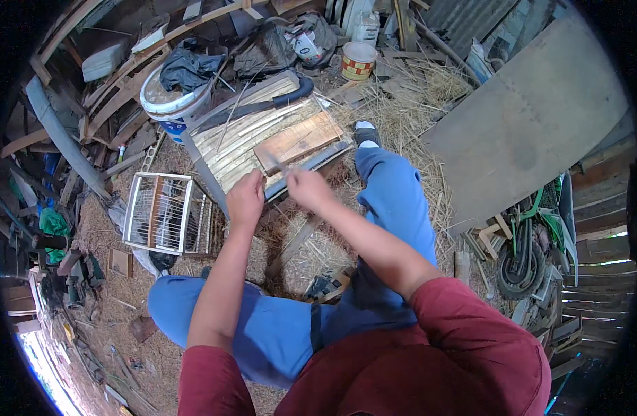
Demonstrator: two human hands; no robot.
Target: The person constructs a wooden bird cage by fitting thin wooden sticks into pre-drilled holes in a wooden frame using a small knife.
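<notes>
My left hand (246, 199) is closed at the near edge of a slatted wooden work surface (225, 149). Whatever its fingers pinch is too small to make out. Just to its right, my right hand (309, 189) is closed too, and a thin grey blade-like tool (277, 164), smeared by motion, juts from it toward the left. Beyond both hands, a reddish-brown wooden board (299, 141) lies flat on the slats. Farther off rests a long dark machete-like blade (239, 113) with a curved black handle (295, 92).
A white-framed wire cage (159, 213) stands left of my left arm. Behind it is a white bucket (167, 97) with black plastic on top. A red-and-yellow bucket (359, 61) stands at the back. To the right lean a large grey sheet (530, 114) and a green motorbike (530, 239).
</notes>
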